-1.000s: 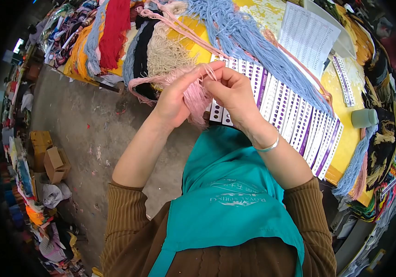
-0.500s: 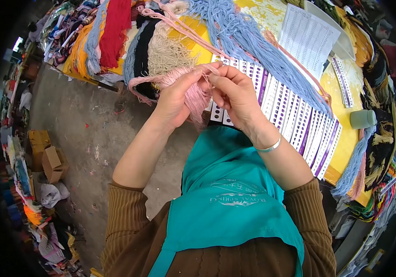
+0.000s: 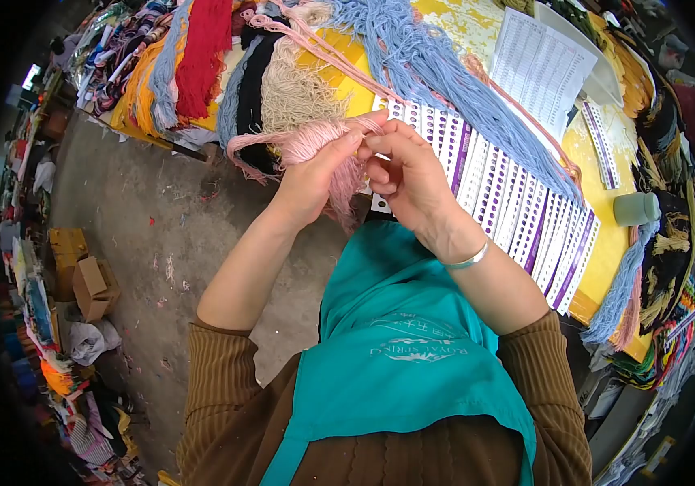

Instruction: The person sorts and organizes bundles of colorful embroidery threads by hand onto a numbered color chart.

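Observation:
A bundle of pink thread (image 3: 313, 139) hangs over my left hand (image 3: 312, 185), which is closed around it with the thumb pointing toward the fingertips of the other hand. My right hand (image 3: 412, 170) pinches at the end of the pink thread, its thumb and forefinger together and the other fingers curled. The two hands meet just over the near edge of the yellow table (image 3: 355, 50). Under and right of my right hand lie several white and purple cards with rows of holes (image 3: 493, 182). Exactly which strands are in the right pinch is too small to see.
Light blue thread (image 3: 461, 97) lies across the cards. Beige (image 3: 295, 89), black and red thread (image 3: 203, 57) hangs over the table edge at left. A printed sheet (image 3: 540, 69) and a grey-green cup (image 3: 637, 209) are at right. Cardboard boxes (image 3: 94, 287) stand on the floor.
My right hand has shifted slightly left and its fingers have turned a little at the thread end. My left hand stays around the pink bundle.

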Demonstrator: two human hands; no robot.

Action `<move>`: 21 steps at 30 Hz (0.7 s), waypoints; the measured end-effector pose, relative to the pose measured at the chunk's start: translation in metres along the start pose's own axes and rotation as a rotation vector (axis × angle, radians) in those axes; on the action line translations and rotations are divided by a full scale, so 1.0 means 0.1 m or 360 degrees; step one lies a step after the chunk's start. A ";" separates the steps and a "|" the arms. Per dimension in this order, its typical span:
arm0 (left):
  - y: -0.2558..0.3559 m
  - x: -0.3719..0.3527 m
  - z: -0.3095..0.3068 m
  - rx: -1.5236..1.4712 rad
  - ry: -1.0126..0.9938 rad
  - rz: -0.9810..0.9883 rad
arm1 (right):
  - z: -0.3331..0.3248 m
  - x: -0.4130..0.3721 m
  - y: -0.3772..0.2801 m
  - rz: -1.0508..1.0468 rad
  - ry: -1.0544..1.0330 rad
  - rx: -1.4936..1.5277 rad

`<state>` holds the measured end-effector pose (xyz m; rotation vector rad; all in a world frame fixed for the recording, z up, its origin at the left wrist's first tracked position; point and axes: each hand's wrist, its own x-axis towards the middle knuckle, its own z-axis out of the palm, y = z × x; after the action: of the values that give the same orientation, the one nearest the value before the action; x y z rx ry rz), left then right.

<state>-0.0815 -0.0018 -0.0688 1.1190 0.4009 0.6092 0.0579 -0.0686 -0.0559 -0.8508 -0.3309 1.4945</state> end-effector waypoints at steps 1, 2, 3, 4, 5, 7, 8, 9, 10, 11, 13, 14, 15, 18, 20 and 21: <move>0.01 0.00 0.01 -0.0029 -0.0001 -0.0007 | 0.01 -0.01 0.00 0.0017 -0.0013 0.0058; 0.01 0.00 0.01 -0.0030 -0.0021 0.0010 | 0.02 -0.01 0.00 0.0034 -0.0025 0.0117; 0.02 -0.01 0.01 -0.0030 -0.0041 0.0026 | 0.02 -0.01 0.00 0.0051 -0.0038 0.0175; 0.02 -0.01 0.01 -0.0030 -0.0061 0.0043 | 0.03 -0.02 0.00 0.0050 -0.0053 0.0181; 0.02 -0.01 0.00 -0.0085 -0.0071 0.0037 | 0.02 -0.02 0.00 0.0050 -0.0069 0.0186; 0.01 0.00 -0.02 -0.0194 -0.0091 0.0025 | 0.03 -0.03 0.01 0.0001 -0.0065 0.0108; 0.00 0.00 -0.03 -0.0180 -0.0069 0.0052 | 0.04 -0.03 0.01 -0.0048 -0.0044 0.0024; 0.00 0.01 -0.04 -0.0166 -0.0047 0.0079 | 0.04 -0.03 0.01 -0.0097 -0.0024 -0.0060; 0.00 0.01 -0.05 -0.0152 -0.0025 0.0108 | 0.04 -0.03 0.01 -0.0175 -0.0006 -0.0182; 0.00 0.01 -0.06 -0.0173 0.0004 0.0104 | 0.04 -0.03 0.01 -0.0253 0.0014 -0.0304; 0.02 -0.01 -0.05 -0.0216 0.0064 0.0094 | 0.01 -0.01 0.03 -0.0397 0.0056 -0.0534; 0.02 -0.02 -0.04 -0.0211 0.0122 0.0123 | -0.01 0.01 0.04 -0.0463 0.0078 -0.0643; 0.00 -0.03 -0.03 -0.0206 0.0181 0.0152 | -0.03 0.02 0.04 -0.0529 0.0101 -0.0753; 0.01 -0.04 -0.03 -0.0183 0.0250 0.0183 | -0.03 0.00 0.00 -0.0709 0.0119 -0.1215; 0.05 -0.05 -0.05 -0.0205 0.0256 0.0155 | -0.03 0.00 -0.02 -0.0726 0.0066 -0.1312; 0.07 -0.05 -0.07 -0.0238 0.0255 0.0127 | -0.03 0.01 -0.03 -0.0734 0.0039 -0.1361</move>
<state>-0.0909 0.0016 -0.0653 0.9495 0.4424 0.7896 0.0625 -0.0683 -0.0561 -1.3404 -1.1142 0.8801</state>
